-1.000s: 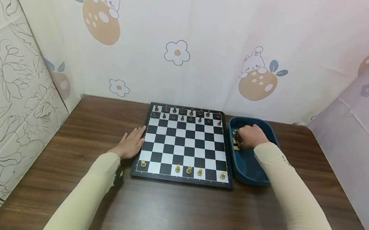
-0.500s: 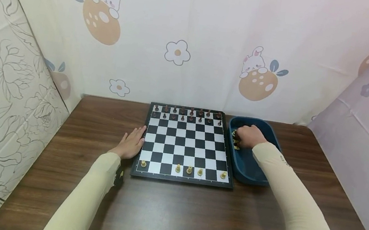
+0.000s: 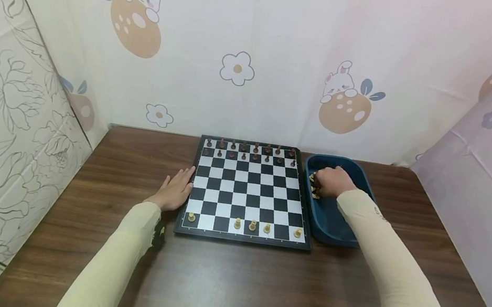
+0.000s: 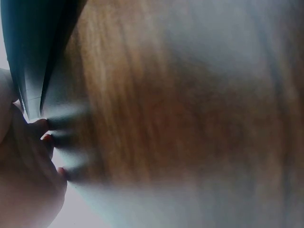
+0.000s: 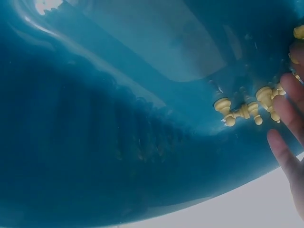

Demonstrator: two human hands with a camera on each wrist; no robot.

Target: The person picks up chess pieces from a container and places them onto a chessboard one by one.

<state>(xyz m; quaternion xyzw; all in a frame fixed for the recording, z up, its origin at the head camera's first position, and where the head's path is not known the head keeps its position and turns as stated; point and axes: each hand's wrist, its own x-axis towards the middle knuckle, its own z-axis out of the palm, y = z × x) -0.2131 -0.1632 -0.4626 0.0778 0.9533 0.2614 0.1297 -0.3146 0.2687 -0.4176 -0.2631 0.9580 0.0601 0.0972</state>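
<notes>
My left hand [image 3: 172,190] lies with fingers extended along the left edge of the chessboard [image 3: 240,187]. In the left wrist view, its fingertips [image 4: 47,137] are by the dark board edge. My right hand [image 3: 334,181] reaches into the blue tray [image 3: 335,228] to the right of the board. In the right wrist view, its thumb and fingers [image 5: 285,111] are apart, beside cream chess pieces [image 5: 222,107] lying in the tray. Some of these pieces are hidden by the fingers. Several cream pieces, including a rook [image 3: 191,217], stand along the near row.
Dark red chess pieces [image 3: 255,157] fill the two far rows of the board. Everything stands on a brown wooden table [image 3: 216,287]. A patterned curtain [image 3: 290,48] closes off the back, with panels on the left and right sides.
My right hand shifted very slightly over the cream pieces in the tray, then stayed there. The left hand keeps its place at the board's edge.
</notes>
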